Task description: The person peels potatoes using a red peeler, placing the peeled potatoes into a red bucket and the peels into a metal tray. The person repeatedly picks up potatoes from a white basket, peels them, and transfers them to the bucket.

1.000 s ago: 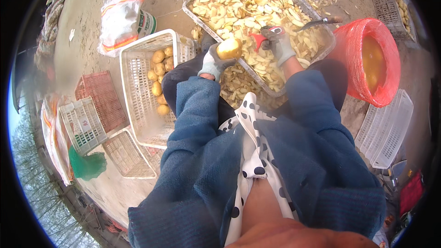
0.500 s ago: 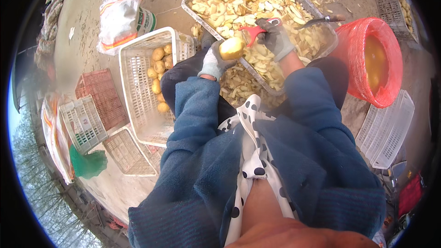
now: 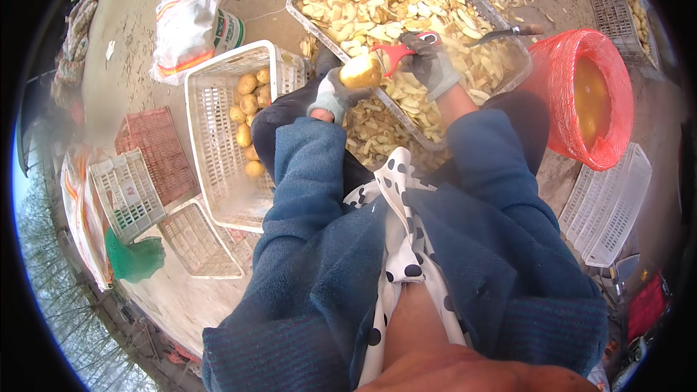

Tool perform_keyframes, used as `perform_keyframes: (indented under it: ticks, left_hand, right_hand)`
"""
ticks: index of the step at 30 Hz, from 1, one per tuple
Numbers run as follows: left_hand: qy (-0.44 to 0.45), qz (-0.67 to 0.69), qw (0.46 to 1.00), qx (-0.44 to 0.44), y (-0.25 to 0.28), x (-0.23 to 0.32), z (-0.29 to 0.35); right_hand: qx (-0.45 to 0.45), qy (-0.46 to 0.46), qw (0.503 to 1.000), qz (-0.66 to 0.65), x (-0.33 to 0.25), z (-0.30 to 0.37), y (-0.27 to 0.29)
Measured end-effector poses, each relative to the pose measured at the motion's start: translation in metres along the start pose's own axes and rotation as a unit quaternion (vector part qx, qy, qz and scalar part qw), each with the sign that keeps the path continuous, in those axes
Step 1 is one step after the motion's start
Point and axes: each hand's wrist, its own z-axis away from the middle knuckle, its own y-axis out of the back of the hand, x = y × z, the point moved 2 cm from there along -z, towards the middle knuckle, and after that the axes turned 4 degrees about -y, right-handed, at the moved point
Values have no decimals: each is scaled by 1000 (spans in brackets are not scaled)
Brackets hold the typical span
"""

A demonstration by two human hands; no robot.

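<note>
Clearly the peeled potato [image 3: 361, 70] sits cupped in the gloved left hand [image 3: 332, 96], fingers wrapped round its lower half, held over the near edge of the metal tray [image 3: 305, 18] of peelings. It looks firm and fairly heavy for its size, probably wet and slippery where bare, so a full-palm hold suits it best. Closed round a red-handled peeler [image 3: 392, 53], the gloved right hand [image 3: 430, 64] holds its blade just beside the potato. One potato in hand; about eight unpeeled potatoes [image 3: 245, 112] in the white crate [image 3: 218, 174]; one red bucket [image 3: 581, 98]; one knife [image 3: 504, 32] on the tray
</note>
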Motion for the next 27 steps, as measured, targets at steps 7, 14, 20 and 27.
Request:
perform_keyframes:
  ticks: [7,14,20,27]
  left_hand:
    - [78,-35,996,22,-6,20,5]
    - [111,-70,991,24,-7,29,5]
    - [116,-112,986,29,-12,29,7]
    - [207,-19,978,29,-18,30,1]
  right_hand:
    - [113,65,988,78,28,-30,66]
    - [57,32,998,15,8,9,-31]
    - [136,59,978,145,8,-25,41]
    - [99,30,975,197,18,-15,10]
